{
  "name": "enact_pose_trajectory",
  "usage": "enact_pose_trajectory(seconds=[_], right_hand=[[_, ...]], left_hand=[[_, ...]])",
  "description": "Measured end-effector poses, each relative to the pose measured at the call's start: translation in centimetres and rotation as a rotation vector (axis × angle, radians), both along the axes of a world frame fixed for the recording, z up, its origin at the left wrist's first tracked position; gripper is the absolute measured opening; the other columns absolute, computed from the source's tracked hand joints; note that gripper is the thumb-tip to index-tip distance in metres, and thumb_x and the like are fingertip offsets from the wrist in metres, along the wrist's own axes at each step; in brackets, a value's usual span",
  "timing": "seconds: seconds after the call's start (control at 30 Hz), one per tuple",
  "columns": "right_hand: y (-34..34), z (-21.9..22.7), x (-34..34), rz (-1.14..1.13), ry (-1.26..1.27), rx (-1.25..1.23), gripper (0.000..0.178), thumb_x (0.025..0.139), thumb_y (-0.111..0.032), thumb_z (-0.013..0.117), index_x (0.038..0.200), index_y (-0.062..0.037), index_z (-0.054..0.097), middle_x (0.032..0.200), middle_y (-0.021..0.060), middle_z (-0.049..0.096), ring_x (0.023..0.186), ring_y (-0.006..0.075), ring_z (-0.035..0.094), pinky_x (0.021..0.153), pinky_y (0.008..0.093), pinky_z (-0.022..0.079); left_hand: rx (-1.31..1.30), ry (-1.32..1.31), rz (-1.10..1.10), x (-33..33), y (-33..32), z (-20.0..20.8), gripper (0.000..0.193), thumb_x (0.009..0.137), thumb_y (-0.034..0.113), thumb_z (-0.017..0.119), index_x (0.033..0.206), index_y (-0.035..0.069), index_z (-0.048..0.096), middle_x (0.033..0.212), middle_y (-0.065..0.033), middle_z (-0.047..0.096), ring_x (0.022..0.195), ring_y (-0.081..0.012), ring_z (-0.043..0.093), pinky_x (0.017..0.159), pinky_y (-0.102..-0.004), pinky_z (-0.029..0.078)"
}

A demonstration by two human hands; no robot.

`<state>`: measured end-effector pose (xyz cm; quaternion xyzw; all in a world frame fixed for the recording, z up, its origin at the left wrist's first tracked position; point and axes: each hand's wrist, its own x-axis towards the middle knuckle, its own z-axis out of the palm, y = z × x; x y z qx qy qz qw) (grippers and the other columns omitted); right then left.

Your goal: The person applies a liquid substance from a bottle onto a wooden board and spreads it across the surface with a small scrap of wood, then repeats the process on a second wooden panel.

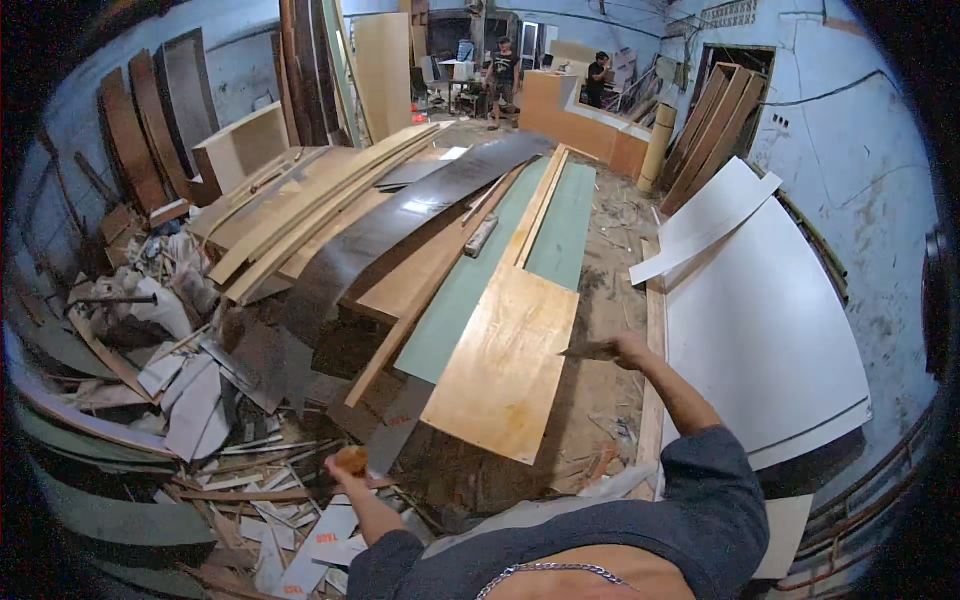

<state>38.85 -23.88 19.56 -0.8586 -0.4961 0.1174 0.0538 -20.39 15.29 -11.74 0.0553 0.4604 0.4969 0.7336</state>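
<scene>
Scraps (pixel 230 440) lie nearest me. My left hand (pixel 350 461) grips a grey strip's (pixel 392 428) end. My right hand (pixel 627 349) pinches a dark sliver (pixel 588 351) beside the plywood board (pixel 505 360). Beyond, long planks (pixel 400 215), then two people (pixel 500 75).

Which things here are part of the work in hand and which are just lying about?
In hand:
left hand on dark grey strip
right hand at light brown plywood board

Lying about:
white curved panels
pile of scrap offcuts
long dark laminate sheet
pale green board
</scene>
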Motion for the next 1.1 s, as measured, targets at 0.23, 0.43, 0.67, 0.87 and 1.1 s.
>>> enact_pose_trajectory(seconds=[0.23, 0.43, 0.67, 0.87, 1.1], right_hand=[[3.3, -2.0, -3.5, 0.378, -0.011, 0.037, 0.044, 0.082, 0.0, 0.05, 0.118, -0.0192, 0.065, 0.103, 0.0161, 0.067, 0.097, 0.0346, 0.064, 0.082, 0.042, 0.052], [-5.2, -6.4, -6.5, -0.085, 0.246, 0.269, 0.035, 0.076, -0.013, 0.065, 0.111, -0.0158, 0.07, 0.093, 0.0226, 0.066, 0.087, 0.0361, 0.065, 0.076, 0.0444, 0.05], [-28.6, -24.6, -17.3, -1.207, 0.312, 0.468, 0.045, 0.087, -0.038, 0.056, 0.113, -0.0028, 0.064, 0.092, 0.0234, 0.067, 0.084, 0.0431, 0.063, 0.073, 0.0452, 0.049], [-34.2, -32.3, -20.7, -1.275, 0.475, 0.064, 0.046, 0.086, -0.04, 0.057, 0.114, -0.0034, 0.064, 0.094, 0.0241, 0.067, 0.087, 0.0433, 0.064, 0.075, 0.0452, 0.049], [-34.7, -36.0, -11.6, -1.087, 0.537, 0.054, 0.047, 0.085, -0.041, 0.059, 0.114, -0.0041, 0.064, 0.096, 0.0249, 0.067, 0.091, 0.0435, 0.064, 0.077, 0.0453, 0.049]], left_hand=[[-0.2, 0.287, -0.217, 10.8, -3.3, 6.2, 0.059, 0.085, 0.058, 0.052, 0.118, 0.01, 0.052, 0.121, -0.0114, 0.055, 0.108, -0.03, 0.054, 0.087, -0.0497, 0.045], [-0.073, 0.088, -0.577, -1.0, -13.6, -5.1, 0.052, 0.089, 0.042, 0.06, 0.128, 0.009, 0.05, 0.122, -0.0079, 0.055, 0.104, -0.0257, 0.055, 0.081, -0.046, 0.048], [-0.112, 0.368, -0.686, -0.5, -16.2, -2.2, 0.043, 0.086, 0.037, 0.063, 0.115, 0.006, 0.055, 0.105, -0.0074, 0.057, 0.088, -0.0239, 0.055, 0.072, -0.0423, 0.048], [0.001, 0.497, -0.689, 0.7, -19.5, 0.2, 0.035, 0.083, 0.032, 0.066, 0.103, 0.004, 0.06, 0.09, -0.007, 0.059, 0.074, -0.0224, 0.056, 0.064, -0.0392, 0.047], [0.161, 0.59, -0.774, 2.3, -28.2, 1.3, 0.028, 0.08, 0.027, 0.069, 0.09, 0.002, 0.065, 0.073, -0.0066, 0.061, 0.058, -0.0206, 0.056, 0.054, -0.0355, 0.046]])
